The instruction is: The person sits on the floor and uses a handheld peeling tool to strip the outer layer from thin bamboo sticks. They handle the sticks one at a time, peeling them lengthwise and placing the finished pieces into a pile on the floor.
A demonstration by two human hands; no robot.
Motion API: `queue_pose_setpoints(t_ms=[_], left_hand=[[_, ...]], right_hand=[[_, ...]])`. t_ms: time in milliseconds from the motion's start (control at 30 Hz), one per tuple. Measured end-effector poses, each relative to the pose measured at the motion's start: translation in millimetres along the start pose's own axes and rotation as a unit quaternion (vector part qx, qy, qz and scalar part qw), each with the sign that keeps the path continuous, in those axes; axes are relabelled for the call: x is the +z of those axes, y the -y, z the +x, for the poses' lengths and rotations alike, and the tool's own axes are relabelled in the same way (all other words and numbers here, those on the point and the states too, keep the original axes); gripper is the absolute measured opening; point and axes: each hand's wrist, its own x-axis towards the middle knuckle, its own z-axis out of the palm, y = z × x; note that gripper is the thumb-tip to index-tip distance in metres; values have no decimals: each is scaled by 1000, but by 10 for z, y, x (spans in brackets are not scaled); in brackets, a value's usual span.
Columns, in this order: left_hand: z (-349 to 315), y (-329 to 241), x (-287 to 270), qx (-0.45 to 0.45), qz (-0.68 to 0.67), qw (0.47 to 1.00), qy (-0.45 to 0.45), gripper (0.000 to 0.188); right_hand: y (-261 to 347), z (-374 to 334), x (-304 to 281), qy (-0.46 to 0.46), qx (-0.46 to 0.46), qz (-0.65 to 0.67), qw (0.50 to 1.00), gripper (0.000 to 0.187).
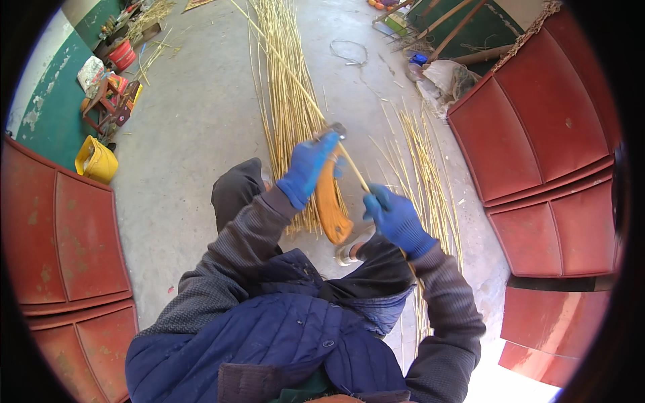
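Observation:
My left hand (pixel 308 168), in a blue glove, grips a curved orange-handled tool (pixel 328 201) near its top, where a small metal head shows. My right hand (pixel 396 218), also gloved in blue, pinches a long pale yellow cane stalk (pixel 295 84). The stalk runs from my right hand up past the tool's head toward the far left. Both hands are held above my knees, a hand's width apart.
A thick bundle of yellow stalks (pixel 289 94) lies on the concrete floor (pixel 195 134) ahead, a thinner spread of stalks (pixel 430 174) to the right. Red metal panels (pixel 544 127) flank both sides. A yellow container (pixel 96 160) and small red stool (pixel 101 101) stand far left.

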Motion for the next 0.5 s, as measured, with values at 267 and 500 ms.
queue_pose_setpoints(t_ms=[267,500], left_hand=[[658,-545,-1193,146,-14,987,-61,42],[1047,-1580,-2879,199,54,960,-189,40]], right_hand=[[-186,-1045,-146,27,-113,-96,989,22],[-568,-3098,-714,33,-1,-260,965,14]])
